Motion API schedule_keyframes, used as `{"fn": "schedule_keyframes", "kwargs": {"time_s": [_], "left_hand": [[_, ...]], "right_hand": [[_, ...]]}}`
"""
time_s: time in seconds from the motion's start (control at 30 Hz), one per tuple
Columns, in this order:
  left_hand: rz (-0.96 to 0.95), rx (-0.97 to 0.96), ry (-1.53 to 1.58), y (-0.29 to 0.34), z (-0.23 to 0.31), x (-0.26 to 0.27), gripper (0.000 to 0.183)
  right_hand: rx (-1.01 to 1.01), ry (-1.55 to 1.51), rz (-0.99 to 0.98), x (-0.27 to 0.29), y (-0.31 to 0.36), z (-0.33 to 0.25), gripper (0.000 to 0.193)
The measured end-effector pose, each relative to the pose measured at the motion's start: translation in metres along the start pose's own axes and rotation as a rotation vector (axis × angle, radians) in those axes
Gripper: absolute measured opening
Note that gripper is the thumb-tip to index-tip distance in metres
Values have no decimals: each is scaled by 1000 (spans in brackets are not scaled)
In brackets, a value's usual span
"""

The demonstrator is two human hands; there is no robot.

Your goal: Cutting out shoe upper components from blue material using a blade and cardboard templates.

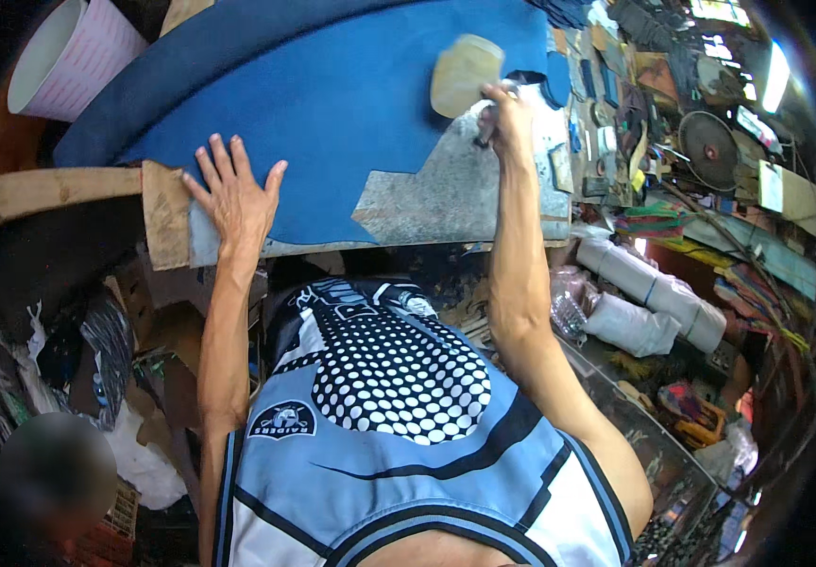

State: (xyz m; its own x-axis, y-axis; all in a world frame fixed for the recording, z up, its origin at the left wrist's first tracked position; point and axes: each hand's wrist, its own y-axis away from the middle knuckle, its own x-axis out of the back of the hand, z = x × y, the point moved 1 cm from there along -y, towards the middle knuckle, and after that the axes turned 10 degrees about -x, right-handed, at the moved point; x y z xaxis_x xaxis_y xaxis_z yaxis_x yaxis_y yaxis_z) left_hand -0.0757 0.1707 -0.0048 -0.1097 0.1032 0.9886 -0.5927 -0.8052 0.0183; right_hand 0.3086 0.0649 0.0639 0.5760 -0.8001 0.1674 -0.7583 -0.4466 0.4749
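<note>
My left hand (236,194) lies flat with spread fingers at the left front of a large blue sheet (332,123). The sheet looks like leather or fabric; its cut edge steps around a bare grey metal tabletop (436,203). My right hand (510,118) is closed above the right part of the table. Its fingers meet the lower right edge of a yellowish flat piece with rounded corners (466,76), which looks like a template and is slightly blurred. Something small and dark (484,135) shows below these fingers; I cannot make out what it is.
A rolled dark blue edge (238,57) runs along the far side. A white tube (73,61) stands far left, and a wooden strip (49,198) meets the table. Scraps and tools crowd the right, with a fan (710,151) and plastic-wrapped rolls (658,293). Another person is at lower left.
</note>
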Motion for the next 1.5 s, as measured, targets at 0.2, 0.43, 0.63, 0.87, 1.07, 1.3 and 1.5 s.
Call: {"fn": "schedule_keyframes", "kwargs": {"time_s": [0.2,0.43,0.63,0.87,1.07,1.3,1.5], "left_hand": [[25,109,69,17,34,7,79],[32,-319,259,14,187,-28,84],[-25,-134,223,49,155,-5,82],[189,706,-215,174,-30,10,72],[358,529,118,180,13,22,66],[444,372,398,144,68,18,82],[446,365,394,125,58,17,90]], "right_hand": [[-159,-282,-143,115,32,52,26],[-99,-151,-320,110,42,14,21],[40,243,-544,19,29,-7,46],[132,477,-816,-93,66,10,51],[116,551,-865,-120,87,24,36],[76,537,-914,-140,105,46,33],[41,561,-937,-162,123,54,36]]}}
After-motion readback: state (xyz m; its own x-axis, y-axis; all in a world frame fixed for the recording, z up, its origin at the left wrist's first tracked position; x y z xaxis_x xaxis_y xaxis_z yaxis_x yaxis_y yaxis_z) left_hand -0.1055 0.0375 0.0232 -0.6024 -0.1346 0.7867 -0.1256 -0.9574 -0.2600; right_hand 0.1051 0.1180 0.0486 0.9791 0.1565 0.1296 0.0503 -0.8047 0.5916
